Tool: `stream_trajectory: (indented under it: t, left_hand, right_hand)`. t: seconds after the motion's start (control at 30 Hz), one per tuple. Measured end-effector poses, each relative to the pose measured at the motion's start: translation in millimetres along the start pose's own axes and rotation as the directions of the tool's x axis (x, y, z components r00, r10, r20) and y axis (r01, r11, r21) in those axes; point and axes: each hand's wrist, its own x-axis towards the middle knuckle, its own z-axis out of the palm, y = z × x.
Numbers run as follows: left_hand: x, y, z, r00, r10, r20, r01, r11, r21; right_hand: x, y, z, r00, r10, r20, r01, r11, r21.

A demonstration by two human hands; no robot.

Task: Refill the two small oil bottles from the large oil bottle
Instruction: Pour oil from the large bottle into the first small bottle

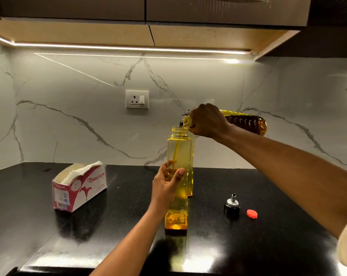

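One small bottle (179, 150) within left grip (165, 186)

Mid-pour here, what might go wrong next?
1. The large oil bottle, tipped almost flat in the right hand, feeds a thin stream into the narrow neck of the front small bottle; a slight wobble could send oil onto the black counter.
2. That small bottle is tall and slim, steadied only by the left hand at mid-height; a bump from the large bottle's mouth could tip it.
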Motion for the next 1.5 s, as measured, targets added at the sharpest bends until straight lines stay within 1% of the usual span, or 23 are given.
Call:
stream_trajectory:
  t: [0.3,0.47,0.6,0.73,1.07,1.33,1.5]
  left_hand:
    - [-0.9,1.4,0.5,1.0,0.015,-0.004,-0.015,1.0,-0.005]
    - [-1.0,0.7,0.6,1.0,0.019,0.004,-0.019,1.0,0.009]
    - [-0.6,0.4,0.3,1.0,0.021,0.004,-0.021,1.0,0.017]
    - [-0.7,0.4,0.0,1.0,0.022,0.003,-0.022,1.0,0.009]
    - [0.3,-0.4,0.4,1.0,0.011,0.008,-0.011,1.0,-0.005]
    - [0.3,-0.9,-0.2,1.0,0.019,0.011,-0.019,1.0,0.001]
    - [-0.3,-0.7,-0.1,1.0,0.025,0.009,-0.025,1.0,-0.003]
  right_hand:
    - [0.4,1.6,1.7,0.999,-0.031,-0.031,0.031,0.999,0.017]
    - [0.8,3.8,3.3,0.994,-0.074,-0.084,0.076,0.997,0.02]
    - [3.0,3.3,3.1,0.991,-0.102,-0.085,0.103,0.995,0.013]
    - [2.3,3.3,3.9,0.985,-0.125,-0.119,0.128,0.992,0.019]
    - [2.9,4.4,6.0,0.977,-0.144,-0.159,0.154,0.987,0.048]
    - [5.6,5.1,8.8,0.967,-0.178,-0.185,0.187,0.982,0.034]
    - [7.1,5.8,11.6,0.966,-0.175,-0.189,0.182,0.983,0.022]
